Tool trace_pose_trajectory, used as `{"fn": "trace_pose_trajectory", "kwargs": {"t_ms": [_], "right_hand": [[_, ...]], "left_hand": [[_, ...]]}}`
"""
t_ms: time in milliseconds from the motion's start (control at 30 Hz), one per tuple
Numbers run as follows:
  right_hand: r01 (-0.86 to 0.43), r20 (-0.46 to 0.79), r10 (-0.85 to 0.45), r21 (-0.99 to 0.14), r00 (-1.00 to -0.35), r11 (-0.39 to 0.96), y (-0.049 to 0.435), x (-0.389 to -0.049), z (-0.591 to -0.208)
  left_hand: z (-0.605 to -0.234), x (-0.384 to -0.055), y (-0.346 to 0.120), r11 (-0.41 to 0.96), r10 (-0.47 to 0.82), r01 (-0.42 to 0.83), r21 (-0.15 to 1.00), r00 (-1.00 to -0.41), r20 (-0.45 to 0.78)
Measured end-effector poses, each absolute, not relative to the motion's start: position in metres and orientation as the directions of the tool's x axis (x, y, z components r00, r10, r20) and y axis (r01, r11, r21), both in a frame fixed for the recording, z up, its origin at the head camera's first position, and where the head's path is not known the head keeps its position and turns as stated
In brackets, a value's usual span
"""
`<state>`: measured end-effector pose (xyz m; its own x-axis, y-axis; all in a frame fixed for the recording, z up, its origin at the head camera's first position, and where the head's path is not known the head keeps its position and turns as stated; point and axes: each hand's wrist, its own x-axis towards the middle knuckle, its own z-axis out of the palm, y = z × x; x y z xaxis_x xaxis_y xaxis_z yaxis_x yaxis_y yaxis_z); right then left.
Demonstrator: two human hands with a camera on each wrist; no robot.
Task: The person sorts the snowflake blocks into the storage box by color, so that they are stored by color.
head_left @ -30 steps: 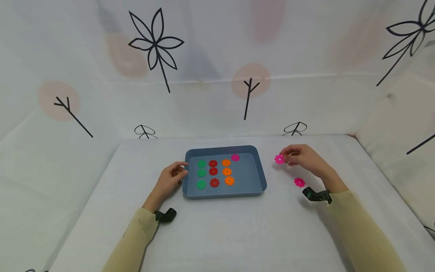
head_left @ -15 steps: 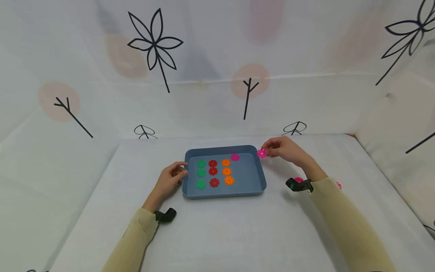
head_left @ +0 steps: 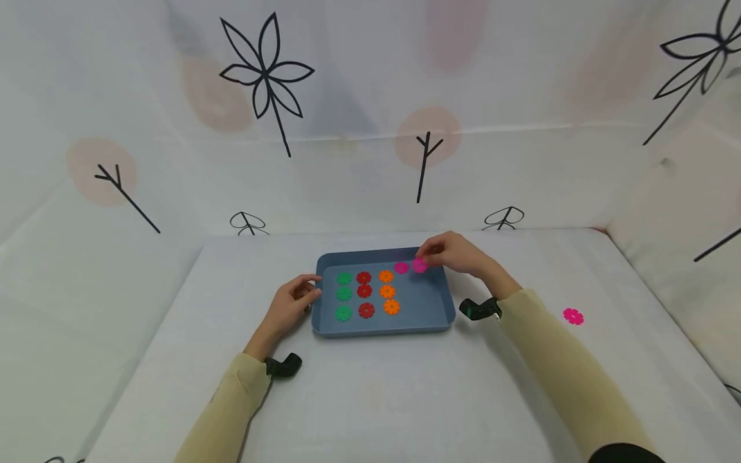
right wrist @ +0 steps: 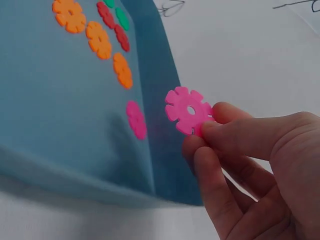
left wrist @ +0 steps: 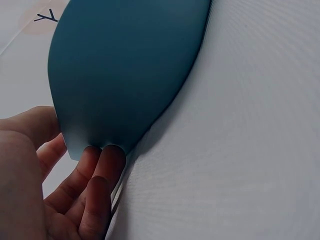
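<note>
My right hand (head_left: 454, 252) pinches a pink flower-shaped plastic disc (right wrist: 189, 109) between thumb and fingertips, above the back right part of the blue-grey tray (head_left: 425, 308). A second pink disc (head_left: 401, 267) lies flat in the tray, just left of the held one. Beside it in the tray stand columns of orange discs (head_left: 387, 292), red discs (head_left: 365, 291) and green discs (head_left: 344, 294). My left hand (head_left: 287, 304) holds the tray's left edge; in the left wrist view its fingertips (left wrist: 112, 155) press the tray's outer wall, and part of the hand is hidden behind the rim.
Another pink disc (head_left: 573, 316) lies on the white table (head_left: 370, 399), right of my right forearm. A patterned white cloth (head_left: 347, 180) stands behind the table. Dark wrist cameras sit on both wrists.
My right hand has moved left with the pink disc, from over the table to above the tray. Its sleeve now covers the spot where another pink disc lay. My left hand stays at the tray edge.
</note>
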<state>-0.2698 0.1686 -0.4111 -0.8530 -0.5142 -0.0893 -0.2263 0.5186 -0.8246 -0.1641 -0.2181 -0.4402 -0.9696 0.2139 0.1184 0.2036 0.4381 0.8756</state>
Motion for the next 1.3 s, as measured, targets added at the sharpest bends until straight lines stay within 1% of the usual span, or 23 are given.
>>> {"fn": "trace_pose_trajectory", "kwargs": {"t_ms": [300, 333, 500, 600, 1067, 1300], "right_hand": [[-0.295, -0.073, -0.584, -0.808, -0.809, 0.51, 0.14, -0.276, -0.419], [-0.293, -0.076, -0.584, -0.808, -0.808, 0.511, 0.138, -0.276, -0.42], [-0.287, -0.101, -0.58, -0.792, -0.809, 0.538, 0.134, -0.276, -0.421], [-0.305, -0.102, -0.589, -0.778, -0.802, 0.55, 0.133, -0.275, -0.422], [-0.389, -0.078, -0.612, -0.708, -0.787, 0.59, 0.131, -0.278, -0.433], [-0.376, -0.109, -0.6, -0.688, -0.793, 0.621, 0.13, -0.277, -0.432]], "left_hand": [[-0.442, -0.164, -0.219, 0.442, 0.206, 0.203, 0.874, -0.971, 0.122], [-0.447, -0.166, -0.22, 0.436, 0.203, 0.207, 0.876, -0.971, 0.128], [-0.446, -0.165, -0.219, 0.433, 0.204, 0.199, 0.879, -0.972, 0.12], [-0.44, -0.162, -0.217, 0.437, 0.211, 0.204, 0.876, -0.97, 0.121], [-0.441, -0.163, -0.217, 0.442, 0.215, 0.218, 0.87, -0.968, 0.134], [-0.441, -0.163, -0.217, 0.437, 0.216, 0.219, 0.872, -0.967, 0.134]]}}
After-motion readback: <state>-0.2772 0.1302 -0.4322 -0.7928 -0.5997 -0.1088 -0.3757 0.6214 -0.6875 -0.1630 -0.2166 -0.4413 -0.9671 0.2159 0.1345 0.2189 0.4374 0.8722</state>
